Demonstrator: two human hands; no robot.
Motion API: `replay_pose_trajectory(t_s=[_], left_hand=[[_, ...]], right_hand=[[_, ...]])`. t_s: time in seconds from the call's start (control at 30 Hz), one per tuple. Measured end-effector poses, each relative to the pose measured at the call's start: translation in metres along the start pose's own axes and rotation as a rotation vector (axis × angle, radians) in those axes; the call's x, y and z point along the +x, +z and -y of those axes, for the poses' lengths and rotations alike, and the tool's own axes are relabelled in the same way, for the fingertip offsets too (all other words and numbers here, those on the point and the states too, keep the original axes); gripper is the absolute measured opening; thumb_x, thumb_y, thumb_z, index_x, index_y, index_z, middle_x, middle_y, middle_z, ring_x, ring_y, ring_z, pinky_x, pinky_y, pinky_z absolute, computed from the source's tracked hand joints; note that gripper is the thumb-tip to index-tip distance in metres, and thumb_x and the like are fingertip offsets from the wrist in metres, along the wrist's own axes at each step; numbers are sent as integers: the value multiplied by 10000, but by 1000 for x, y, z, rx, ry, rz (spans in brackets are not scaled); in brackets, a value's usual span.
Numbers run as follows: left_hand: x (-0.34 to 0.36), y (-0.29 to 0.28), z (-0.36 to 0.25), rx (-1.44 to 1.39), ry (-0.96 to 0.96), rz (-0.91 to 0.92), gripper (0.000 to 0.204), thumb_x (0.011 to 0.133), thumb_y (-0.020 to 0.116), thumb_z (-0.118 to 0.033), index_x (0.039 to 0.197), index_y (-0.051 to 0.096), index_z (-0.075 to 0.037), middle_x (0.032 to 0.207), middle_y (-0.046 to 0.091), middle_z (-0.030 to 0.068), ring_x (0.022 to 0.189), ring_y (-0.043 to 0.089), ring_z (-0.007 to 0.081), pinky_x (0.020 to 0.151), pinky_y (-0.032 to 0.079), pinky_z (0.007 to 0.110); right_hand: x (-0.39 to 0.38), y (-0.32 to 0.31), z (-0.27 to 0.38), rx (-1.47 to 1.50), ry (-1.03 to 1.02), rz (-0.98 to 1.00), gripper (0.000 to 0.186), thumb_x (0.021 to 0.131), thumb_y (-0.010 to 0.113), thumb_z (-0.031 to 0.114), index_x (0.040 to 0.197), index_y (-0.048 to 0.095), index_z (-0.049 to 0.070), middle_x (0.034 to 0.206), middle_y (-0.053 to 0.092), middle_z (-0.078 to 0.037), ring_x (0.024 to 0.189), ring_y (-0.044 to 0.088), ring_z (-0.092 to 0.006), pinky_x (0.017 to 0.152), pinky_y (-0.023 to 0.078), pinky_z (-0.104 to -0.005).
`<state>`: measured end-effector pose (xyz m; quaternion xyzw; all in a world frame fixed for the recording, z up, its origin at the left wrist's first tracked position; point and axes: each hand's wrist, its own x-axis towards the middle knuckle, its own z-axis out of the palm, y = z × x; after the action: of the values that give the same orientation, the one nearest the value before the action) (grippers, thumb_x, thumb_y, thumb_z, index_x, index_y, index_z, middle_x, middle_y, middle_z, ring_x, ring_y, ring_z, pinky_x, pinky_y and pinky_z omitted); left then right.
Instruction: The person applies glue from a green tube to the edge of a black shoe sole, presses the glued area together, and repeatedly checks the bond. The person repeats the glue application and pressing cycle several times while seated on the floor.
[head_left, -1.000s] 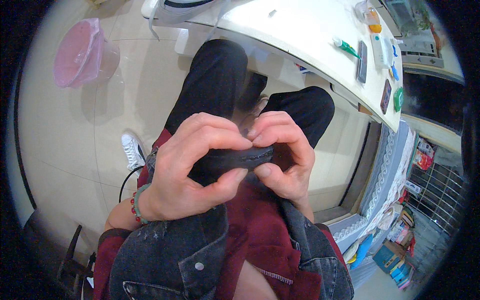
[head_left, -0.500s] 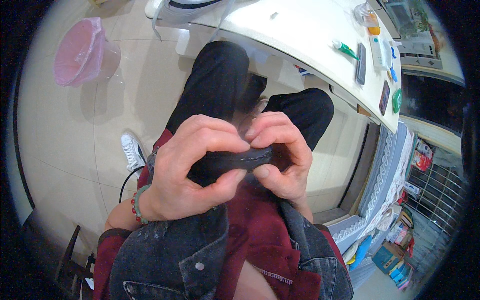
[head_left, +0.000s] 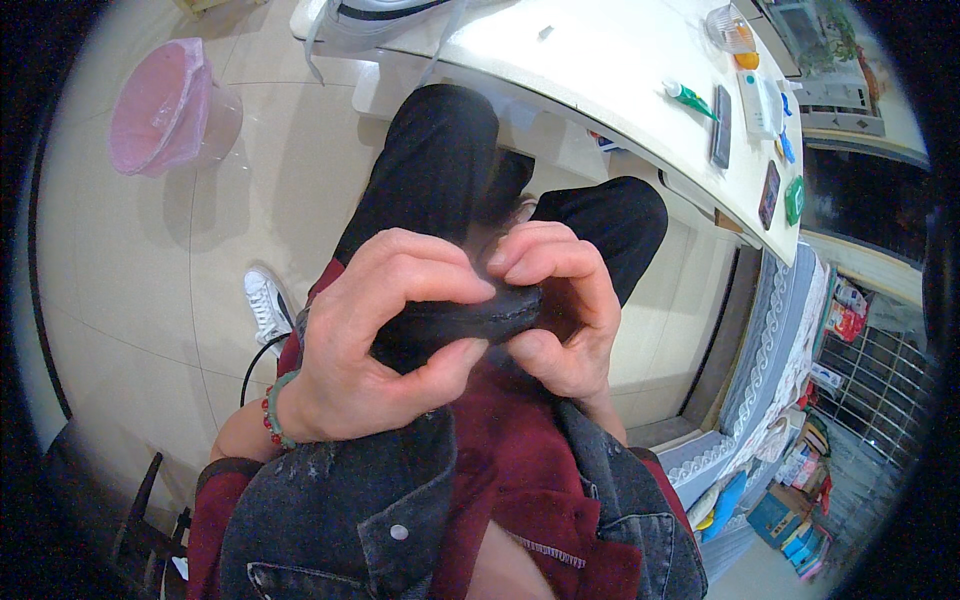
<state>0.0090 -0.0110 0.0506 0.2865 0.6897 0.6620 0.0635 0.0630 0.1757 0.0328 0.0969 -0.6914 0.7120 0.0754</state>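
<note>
Close before my body, both hands hold a small black object (head_left: 460,322), rounded, with a rough seam running along the edge turned up toward me. Its exact kind cannot be made out. My left hand (head_left: 375,320) pinches the object from the left, fingers over its far side and thumb on the near side. At the other end, my right hand (head_left: 572,300) curls around it. The right thumb lies against the near edge, and the right fingertips bend over the far edge. My fingers and palms hide both ends of the object.
Ahead stands a white table (head_left: 590,70) with a green-and-white tube (head_left: 690,98), a dark phone (head_left: 769,195) and a clear cup (head_left: 731,30) on it. A pink lined bin (head_left: 205,125) stands on the tiled floor at left. To the right is a bed edge (head_left: 745,370).
The right fingertips have shifted slightly along the far edge of the black object, and the object has tilted a little. The left hand stays almost in place.
</note>
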Motion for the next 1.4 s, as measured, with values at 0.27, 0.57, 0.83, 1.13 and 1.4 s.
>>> replay_pose_trajectory(t_s=[0.27, 0.57, 0.83, 1.13, 1.4], left_hand=[[-1, -4, 0, -1, 10, -9, 350, 624, 727, 41, 954, 638, -34, 957, 632, 113, 863, 632, 242, 772, 497, 315], [-3, -6, 1, -21, 9, -27, 354, 624, 731, 54, 953, 641, -37, 962, 630, 110, 866, 631, 237, 771, 502, 312], [-4, -7, 0, -7, 0, -33, 355, 619, 732, 61, 947, 641, -39, 962, 630, 108, 849, 627, 237, 761, 500, 310], [-5, -5, 1, -1, 15, -48, 335, 619, 720, 70, 929, 647, -33, 934, 650, 104, 859, 631, 239, 764, 497, 313], [-4, -5, 2, 5, 35, -45, 326, 621, 714, 70, 924, 648, -32, 925, 649, 100, 857, 631, 236, 767, 497, 313]], right_hand=[[2, 3, 3, -26, 7, 22, 397, 735, 755, 157, 1064, 575, 26, 1092, 576, -145, 1030, 549, -262, 930, 422, -366], [8, 5, 5, -69, -26, 60, 352, 749, 748, 136, 1046, 588, 36, 1080, 587, -138, 1026, 552, -265, 931, 420, -376], [8, 7, 4, -69, -29, 50, 340, 737, 753, 109, 1030, 597, 38, 1075, 592, -137, 1024, 558, -265, 929, 426, -378], [8, 8, 4, -76, -36, 42, 332, 722, 756, 86, 1013, 602, 43, 1063, 598, -139, 1005, 569, -266, 917, 436, -380], [10, 7, 3, -70, -54, 59, 323, 713, 751, 67, 1002, 608, 43, 1061, 601, -145, 1003, 573, -271, 916, 442, -385]])
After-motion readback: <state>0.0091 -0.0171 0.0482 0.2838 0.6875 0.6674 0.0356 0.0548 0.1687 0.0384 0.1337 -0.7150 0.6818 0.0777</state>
